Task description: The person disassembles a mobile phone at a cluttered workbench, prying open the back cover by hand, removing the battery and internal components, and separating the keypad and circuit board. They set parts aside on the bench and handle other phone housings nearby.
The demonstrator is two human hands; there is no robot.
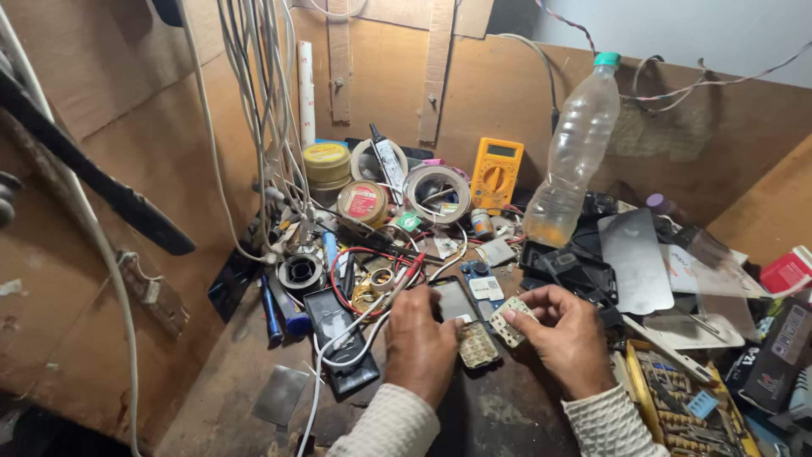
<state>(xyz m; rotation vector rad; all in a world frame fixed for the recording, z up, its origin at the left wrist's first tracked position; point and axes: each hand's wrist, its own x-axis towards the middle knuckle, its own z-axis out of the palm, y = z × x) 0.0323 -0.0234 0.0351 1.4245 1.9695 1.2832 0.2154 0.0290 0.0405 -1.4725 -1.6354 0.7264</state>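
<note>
My left hand (420, 343) grips the left edge of an opened small phone (461, 309) that lies on the wooden bench, its dark screen up and its pale keypad area (479, 345) toward me. My right hand (565, 337) pinches a small pale rubber keypad mat (512, 322) between thumb and fingers, held just right of the phone and slightly above it. Both wrists wear cream knitted sleeves. A blue circuit board (482, 284) lies just beyond the phone.
A clear plastic bottle (573, 154) stands behind, beside a yellow multimeter (496, 173). Tape rolls (437, 193), round tins (326, 163), red and white wires (372, 279), a black phone shell (338, 334), a metal sheet (636, 261) and a yellow bit box (681, 404) crowd the bench. Cables (262, 110) hang at left.
</note>
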